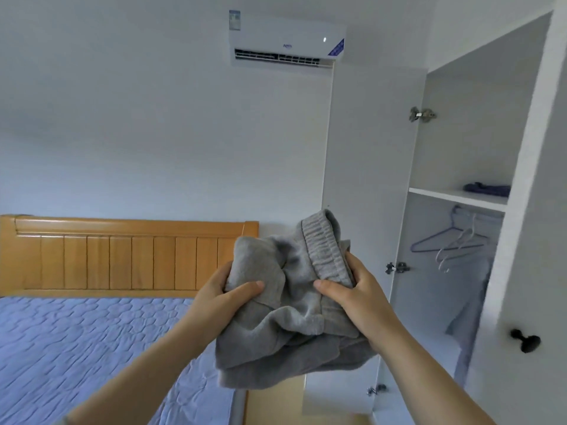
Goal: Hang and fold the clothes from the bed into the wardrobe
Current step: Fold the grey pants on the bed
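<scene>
Sweatpants [294, 302], grey and loosely bundled, are held up in front of me, between the bed [76, 348] and the open wardrobe [466, 133], touching neither. My left hand [221, 299] grips the bundle's left side, thumb on top. My right hand [352, 299] pinches the elastic waistband, fingers curled behind it.

As I judge progress, 1 dark blue folded item [486, 189] already lies on the shelf [445, 194], and a pale garment [472, 308] hangs below, near bare hangers [451, 243]. This bundle looks only roughly folded and is not yet stowed. I cannot tell how much remains on the bed, since only part of it shows.

For room, bare board shows left of the blue item. The open door [368, 179] stands just left of the opening, and I'd have to lift the bundle over the shelf's front edge.
</scene>
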A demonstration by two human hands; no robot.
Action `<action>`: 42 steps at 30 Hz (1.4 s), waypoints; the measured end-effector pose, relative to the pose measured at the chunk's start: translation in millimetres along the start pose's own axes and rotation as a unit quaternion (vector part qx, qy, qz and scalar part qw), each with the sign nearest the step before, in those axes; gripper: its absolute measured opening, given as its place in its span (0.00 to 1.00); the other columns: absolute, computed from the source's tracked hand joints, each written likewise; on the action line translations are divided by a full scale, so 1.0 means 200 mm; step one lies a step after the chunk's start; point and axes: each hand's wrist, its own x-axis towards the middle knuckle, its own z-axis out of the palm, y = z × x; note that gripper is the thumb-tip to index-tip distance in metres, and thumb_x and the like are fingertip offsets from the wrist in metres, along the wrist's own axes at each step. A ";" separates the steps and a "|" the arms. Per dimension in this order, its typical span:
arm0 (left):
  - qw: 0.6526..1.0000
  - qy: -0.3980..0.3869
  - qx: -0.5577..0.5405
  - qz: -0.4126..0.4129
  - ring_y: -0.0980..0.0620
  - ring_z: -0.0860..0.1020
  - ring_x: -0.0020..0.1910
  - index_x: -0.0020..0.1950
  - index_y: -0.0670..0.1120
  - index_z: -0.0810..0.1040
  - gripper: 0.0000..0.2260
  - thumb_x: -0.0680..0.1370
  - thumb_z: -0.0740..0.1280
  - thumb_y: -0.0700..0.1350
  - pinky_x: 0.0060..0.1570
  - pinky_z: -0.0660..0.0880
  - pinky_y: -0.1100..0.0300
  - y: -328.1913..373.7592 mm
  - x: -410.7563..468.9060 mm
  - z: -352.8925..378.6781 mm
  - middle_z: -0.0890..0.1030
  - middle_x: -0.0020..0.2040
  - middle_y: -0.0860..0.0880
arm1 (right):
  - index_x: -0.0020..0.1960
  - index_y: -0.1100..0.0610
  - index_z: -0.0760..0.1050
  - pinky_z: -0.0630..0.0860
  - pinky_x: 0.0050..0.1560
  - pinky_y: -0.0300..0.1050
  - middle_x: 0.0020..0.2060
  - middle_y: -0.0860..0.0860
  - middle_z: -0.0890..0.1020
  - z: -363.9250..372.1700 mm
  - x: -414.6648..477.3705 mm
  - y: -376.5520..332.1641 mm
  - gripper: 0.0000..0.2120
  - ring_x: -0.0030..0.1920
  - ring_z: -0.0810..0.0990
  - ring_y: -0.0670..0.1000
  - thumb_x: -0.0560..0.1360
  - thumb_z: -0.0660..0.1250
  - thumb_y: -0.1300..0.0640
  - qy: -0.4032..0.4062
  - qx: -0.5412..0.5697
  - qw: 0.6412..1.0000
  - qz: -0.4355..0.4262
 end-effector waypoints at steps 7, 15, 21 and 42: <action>1.000 -0.015 -0.026 -0.006 0.57 0.83 0.47 0.56 0.61 0.77 0.23 0.63 0.74 0.60 0.45 0.79 0.58 -0.22 0.52 -0.01 0.84 0.49 0.56 | 0.57 0.43 0.77 0.74 0.39 0.27 0.47 0.37 0.84 0.10 0.47 0.22 0.18 0.46 0.82 0.37 0.70 0.75 0.55 0.020 -0.021 0.999 0.015; 1.000 -0.010 -0.015 0.021 0.57 0.83 0.47 0.57 0.61 0.76 0.22 0.64 0.73 0.61 0.46 0.79 0.58 -0.30 1.07 0.14 0.84 0.48 0.57 | 0.52 0.43 0.78 0.77 0.40 0.33 0.46 0.42 0.85 -0.01 0.99 0.42 0.14 0.45 0.84 0.42 0.70 0.74 0.58 0.027 -0.019 0.999 -0.006; 0.997 -0.047 -0.026 0.050 0.60 0.83 0.45 0.55 0.63 0.77 0.21 0.63 0.73 0.63 0.38 0.78 0.65 -0.32 1.51 0.30 0.84 0.48 0.59 | 0.48 0.39 0.78 0.77 0.37 0.31 0.45 0.42 0.85 -0.18 1.35 0.56 0.15 0.45 0.84 0.42 0.70 0.74 0.57 0.043 -0.015 0.999 -0.012; 0.906 -0.378 -0.164 0.100 0.51 0.83 0.50 0.58 0.57 0.78 0.19 0.67 0.73 0.55 0.53 0.79 0.47 -0.29 2.84 1.60 0.84 0.51 0.52 | 0.59 0.31 0.71 0.76 0.43 0.32 0.48 0.31 0.82 -1.12 1.96 0.85 0.26 0.47 0.81 0.35 0.71 0.73 0.56 0.310 -0.142 0.940 0.025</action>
